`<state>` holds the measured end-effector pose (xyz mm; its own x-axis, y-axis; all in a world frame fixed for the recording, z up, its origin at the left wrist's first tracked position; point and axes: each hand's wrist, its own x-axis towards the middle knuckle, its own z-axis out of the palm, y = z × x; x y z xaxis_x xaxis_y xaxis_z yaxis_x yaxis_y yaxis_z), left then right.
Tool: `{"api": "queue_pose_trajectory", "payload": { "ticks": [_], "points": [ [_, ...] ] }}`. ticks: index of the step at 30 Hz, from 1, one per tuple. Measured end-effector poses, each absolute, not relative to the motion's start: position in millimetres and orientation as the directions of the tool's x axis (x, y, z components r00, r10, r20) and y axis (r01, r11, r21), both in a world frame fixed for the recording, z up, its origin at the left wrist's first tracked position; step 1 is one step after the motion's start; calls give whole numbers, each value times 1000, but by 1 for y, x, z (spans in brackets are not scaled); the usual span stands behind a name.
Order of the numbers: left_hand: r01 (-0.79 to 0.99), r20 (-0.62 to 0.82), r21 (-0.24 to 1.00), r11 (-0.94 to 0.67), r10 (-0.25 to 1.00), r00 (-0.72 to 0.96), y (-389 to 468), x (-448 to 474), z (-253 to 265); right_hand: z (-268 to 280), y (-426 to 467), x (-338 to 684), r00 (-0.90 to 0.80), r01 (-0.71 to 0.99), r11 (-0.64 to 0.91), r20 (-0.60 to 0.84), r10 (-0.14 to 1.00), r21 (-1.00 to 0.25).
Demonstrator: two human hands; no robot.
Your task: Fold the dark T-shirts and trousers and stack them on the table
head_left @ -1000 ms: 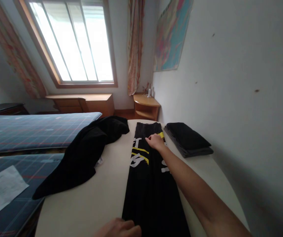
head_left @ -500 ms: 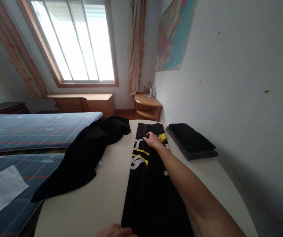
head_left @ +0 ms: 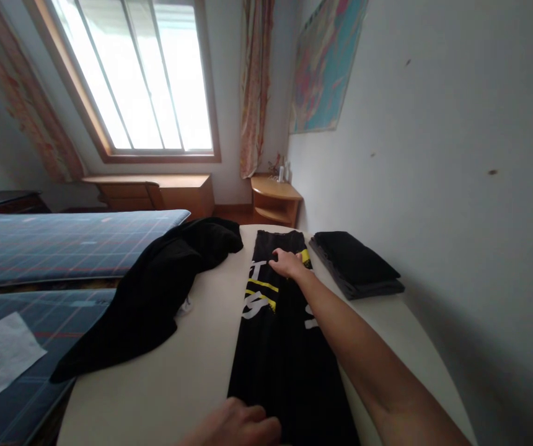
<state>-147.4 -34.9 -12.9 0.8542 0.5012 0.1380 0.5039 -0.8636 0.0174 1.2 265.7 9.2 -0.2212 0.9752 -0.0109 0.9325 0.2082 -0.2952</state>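
Observation:
A long black garment (head_left: 271, 359) with white lettering and yellow stripes lies lengthwise on a pale table, its sides folded in to a narrow strip. My right hand (head_left: 287, 263) rests on its far part, over the print, thumb and forefinger drawn close together on the cloth; the other fingers are mostly hidden. At the bottom of the view, my left hand (head_left: 245, 424) lies on the near part of the garment, fingers curled down against the fabric, their tips out of sight.
On the table's (head_left: 145, 396) left lies a crumpled black garment (head_left: 155, 291), hanging over the edge. A stack of folded dark clothes (head_left: 357, 266) sits far right by the wall. Plaid mattresses (head_left: 62, 248) and a paper sheet (head_left: 1, 359) are at left.
My left hand has moved up and to the right, farther onto the black garment. The right hand stays at nearly the same place on the print. The view has shifted slightly.

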Motion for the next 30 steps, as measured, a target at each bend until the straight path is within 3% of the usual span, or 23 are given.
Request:
{"api": "queue_pose_trajectory", "payload": {
  "ticks": [2, 7, 16, 21, 30],
  "points": [
    [461, 123, 4, -888, 458, 881, -25, -143, 8, 8, 267, 5, -221, 929, 204, -19, 975, -309],
    [404, 16, 122, -906, 409, 912, -6, -137, 37, 1, 267, 14, -226, 906, 204, -16, 974, -371],
    [321, 13, 301, -898, 340, 940, 3, -131, 38, -5, 260, 25, -252, 849, 257, 73, 965, -462],
    [283, 49, 301, -911, 311, 949, 7, -129, 27, -14, 255, 20, -253, 843, 297, 157, 955, -448],
    [443, 79, 298, -845, 485, 871, 23, -130, 23, -19, 258, 49, -380, 738, 452, 246, 892, -501]
  ]
}}
